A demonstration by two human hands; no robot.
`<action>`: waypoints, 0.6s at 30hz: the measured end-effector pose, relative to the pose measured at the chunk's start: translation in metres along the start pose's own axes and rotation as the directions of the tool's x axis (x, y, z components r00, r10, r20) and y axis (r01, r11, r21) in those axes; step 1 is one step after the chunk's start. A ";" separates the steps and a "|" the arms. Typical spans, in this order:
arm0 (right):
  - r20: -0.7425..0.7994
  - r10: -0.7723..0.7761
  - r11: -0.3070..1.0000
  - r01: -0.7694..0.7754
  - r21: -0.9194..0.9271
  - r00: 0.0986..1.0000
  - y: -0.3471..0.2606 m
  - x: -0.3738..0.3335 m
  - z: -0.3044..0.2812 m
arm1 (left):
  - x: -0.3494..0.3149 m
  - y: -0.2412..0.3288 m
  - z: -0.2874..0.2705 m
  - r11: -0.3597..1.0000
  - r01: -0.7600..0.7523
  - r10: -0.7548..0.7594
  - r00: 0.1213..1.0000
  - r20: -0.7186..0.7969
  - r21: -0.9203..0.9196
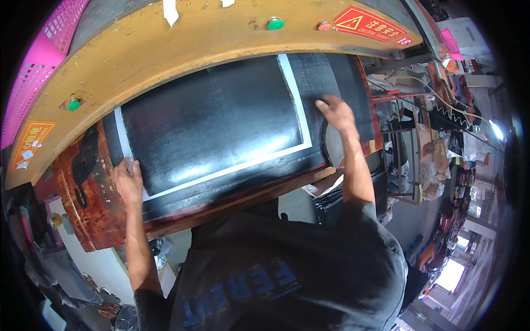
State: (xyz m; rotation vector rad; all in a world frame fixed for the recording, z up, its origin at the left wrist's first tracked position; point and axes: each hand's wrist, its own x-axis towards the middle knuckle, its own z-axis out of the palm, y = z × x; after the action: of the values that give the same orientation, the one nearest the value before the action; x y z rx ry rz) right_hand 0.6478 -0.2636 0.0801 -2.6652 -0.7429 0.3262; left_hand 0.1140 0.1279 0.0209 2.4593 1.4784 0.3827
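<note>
Workshop: cluttered goods (433, 165) filled the right side beyond the bench, and a bright lamp (496, 131) glowed near the right rim.
Bench: a worn red-brown board (102, 220) showed at the left end, with a dark looped item (84, 157) lying on it.
Machine: a yellow beam (182, 33) arched across the far side, bearing two green buttons (275, 23), a red button (324, 26) and warning stickers.
Basket: a pink perforated basket (47, 55) stood at the upper left, behind the beam.
Black panel: the glossy dark panel (215, 121) lay flat on the bench, between the hands; its far edge ran up to the beam.
White border: a pale strip (232, 171) bounded the panel's left, near and right sides.
Left hand: this hand (128, 182) rested at the border's left side, near the lower corner, fingers bent; whether they pinched anything could not be told.
Right hand: this one (338, 115) was right of the border, above a grey disc (332, 144), loosely curled, thumb and forefinger parted; contact with the dark surface was unclear.
</note>
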 end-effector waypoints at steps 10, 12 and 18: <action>0.073 0.322 0.936 -0.306 -0.176 0.944 0.060 -0.058 0.026 | -0.035 0.039 0.034 0.988 0.073 -0.112 0.943 -0.312 -0.134; 0.060 0.367 0.887 -0.330 -0.323 0.928 0.057 -0.054 0.024 | -0.038 0.040 0.042 0.966 0.127 -0.188 0.942 -0.278 -0.224; 0.074 0.061 0.905 -0.024 -0.424 0.995 -0.047 -0.049 0.028 | -0.045 0.029 0.059 0.948 0.112 -0.196 0.944 -0.266 -0.299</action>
State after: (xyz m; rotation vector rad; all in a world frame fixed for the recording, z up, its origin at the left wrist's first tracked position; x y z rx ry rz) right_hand 0.5768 -0.2449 0.0795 -3.0963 -0.8666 0.3224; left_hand 0.1382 0.0697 -0.0291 2.1137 1.5887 0.8914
